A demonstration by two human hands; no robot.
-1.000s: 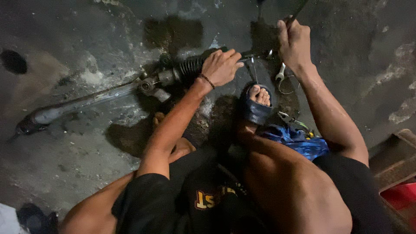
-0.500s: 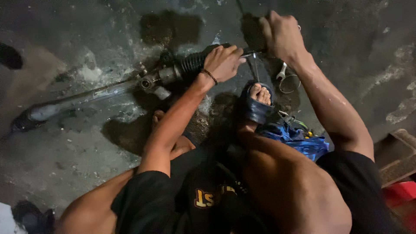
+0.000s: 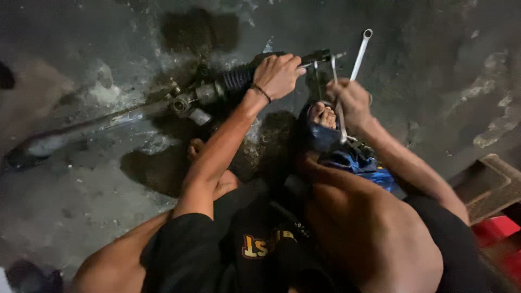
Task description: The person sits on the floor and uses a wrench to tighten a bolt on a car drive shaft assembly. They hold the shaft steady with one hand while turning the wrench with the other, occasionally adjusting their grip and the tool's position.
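- Left hand (image 3: 279,75) clamped over the black ribbed rubber boot (image 3: 239,78) of a long steering rack (image 3: 130,114), pressing it down against the concrete floor (image 3: 81,206).
- Right hand (image 3: 351,103) clenched around a shiny wrench (image 3: 360,51), ring end pointing up and away, shaft tilted slightly right.
- A second thin metal tool (image 3: 337,97) gripped in the same fist, running down past the knuckles; exact kind too blurred to tell.
- Rack lying slantwise across the floor, pale bare rod out to the far left, dark threaded end (image 3: 317,56) poking out just beyond the left fingers.
- Wrench just beside that end, apart from it.
- Bare foot in a dark sandal (image 3: 320,127) planted just below the rack, between the two wrists.
- Blue cloth (image 3: 361,165) bunched under the right forearm.
- Red box edge (image 3: 496,228) at far right, well apart.
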